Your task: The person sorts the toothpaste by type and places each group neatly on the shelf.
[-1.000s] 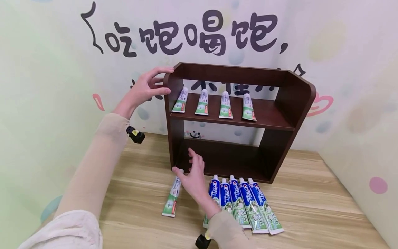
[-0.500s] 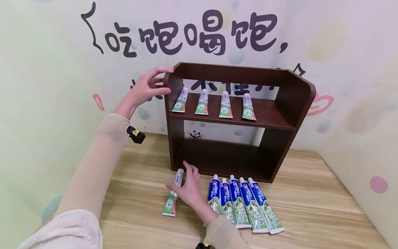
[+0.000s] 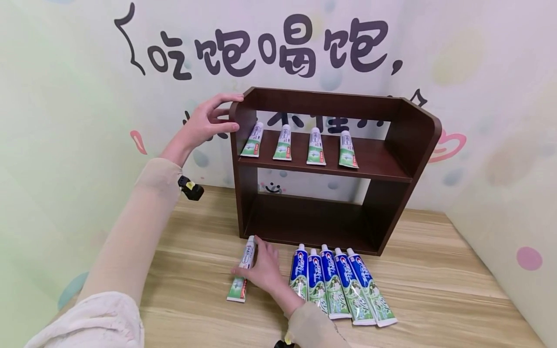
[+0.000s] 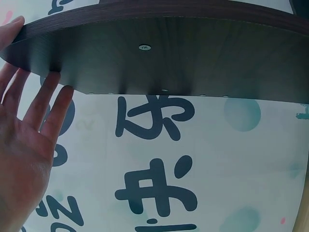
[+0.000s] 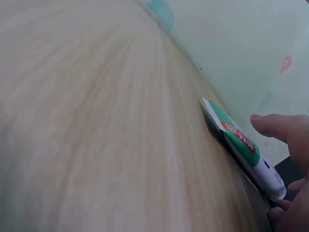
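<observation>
A dark brown two-tier shelf stands on the table. My left hand holds the upper corner of its left side panel, thumb at the edge. In the left wrist view, the fingers reach the panel's other edge. A white and green toothpaste tube lies on the table before the shelf's left end. My right hand is over it, thumb across the tube and fingers along its right side. In the right wrist view, the thumb stands apart from the tube, fingers near its cap end.
Several matching white and green tubes lie spaced out on the upper tier. Several blue and green toothpaste tubes lie side by side on the table, right of my right hand. A lettered wall rises behind the shelf.
My right hand has moved down and left onto the single white and green tube, its fingers drawing nearer to it. The left hand and the shelf have stayed still.
</observation>
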`<state>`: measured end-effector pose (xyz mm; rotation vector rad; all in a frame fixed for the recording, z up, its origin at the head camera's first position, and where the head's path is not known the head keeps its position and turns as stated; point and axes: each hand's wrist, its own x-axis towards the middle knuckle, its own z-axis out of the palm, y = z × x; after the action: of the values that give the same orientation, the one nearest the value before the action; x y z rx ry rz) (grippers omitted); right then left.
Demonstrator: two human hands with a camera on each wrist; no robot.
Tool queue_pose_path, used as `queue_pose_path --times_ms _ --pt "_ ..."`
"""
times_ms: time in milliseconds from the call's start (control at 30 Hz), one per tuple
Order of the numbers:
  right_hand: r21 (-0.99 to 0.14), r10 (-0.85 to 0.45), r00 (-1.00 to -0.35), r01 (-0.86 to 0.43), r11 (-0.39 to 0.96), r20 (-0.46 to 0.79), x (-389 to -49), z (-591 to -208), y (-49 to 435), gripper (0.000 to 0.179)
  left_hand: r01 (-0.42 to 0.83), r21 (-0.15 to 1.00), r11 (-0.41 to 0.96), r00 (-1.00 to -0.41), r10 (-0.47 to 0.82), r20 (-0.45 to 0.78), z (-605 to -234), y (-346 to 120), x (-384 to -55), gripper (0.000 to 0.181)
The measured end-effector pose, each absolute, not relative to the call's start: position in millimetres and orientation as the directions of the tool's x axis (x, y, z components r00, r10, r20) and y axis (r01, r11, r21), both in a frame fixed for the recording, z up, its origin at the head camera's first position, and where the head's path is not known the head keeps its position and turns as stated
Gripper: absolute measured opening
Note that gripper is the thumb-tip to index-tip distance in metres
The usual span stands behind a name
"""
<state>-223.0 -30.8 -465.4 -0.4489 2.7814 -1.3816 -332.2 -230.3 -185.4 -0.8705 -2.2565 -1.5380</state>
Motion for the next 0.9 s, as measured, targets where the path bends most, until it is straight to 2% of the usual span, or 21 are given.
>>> queue_pose_path --times_ms 133,333,900 --pt "-0.756 -0.299 -0.946 -0.284 0.590 0.122 -226.6 -467.1 -28.4 0.109 0.617 0.749 0.241 -0.778 0.328 0.535 -180.6 -225.6 -320.2 0.054" --pt "-0.738 -0.363 -0.927 -0.309 0.600 0.094 -227.1 -465.4 -24.0 0.108 0.640 0.736 0.219 -0.759 0.326 0.563 -188.5 -231.3 -336.1 0.056" --pt "-0.726 -0.502 -0.860 -0.403 0.557 0.092 -226.6 -461.5 -16.3 0.079 0.651 0.729 0.210 -0.750 0.324 0.577 -190.8 -231.1 -339.6 0.055"
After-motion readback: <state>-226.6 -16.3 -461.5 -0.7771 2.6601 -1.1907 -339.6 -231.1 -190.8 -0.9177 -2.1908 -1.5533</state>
